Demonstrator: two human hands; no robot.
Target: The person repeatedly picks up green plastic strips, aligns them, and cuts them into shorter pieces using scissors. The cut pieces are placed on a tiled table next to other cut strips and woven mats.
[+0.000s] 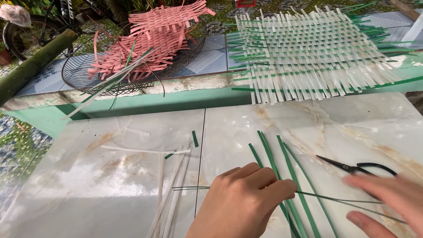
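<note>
My left hand (244, 200) rests palm down on several green strips (288, 165) lying on the marble-patterned floor tiles (132, 176), fingers curled over them. A thin green sliver (326, 197) runs from under its fingertips toward my right hand (390, 198), which hovers blurred with fingers spread, just over the handles of black scissors (352, 166). Whether the right fingers pinch the sliver is unclear. White strips (169, 198) lie to the left of my left hand.
A white and green woven mat (308, 53) lies on the raised green ledge (176, 99). A wire basket (88, 77) holds a pink woven piece (154, 39). A bamboo pole (31, 66) and a bicycle (39, 22) stand at the far left.
</note>
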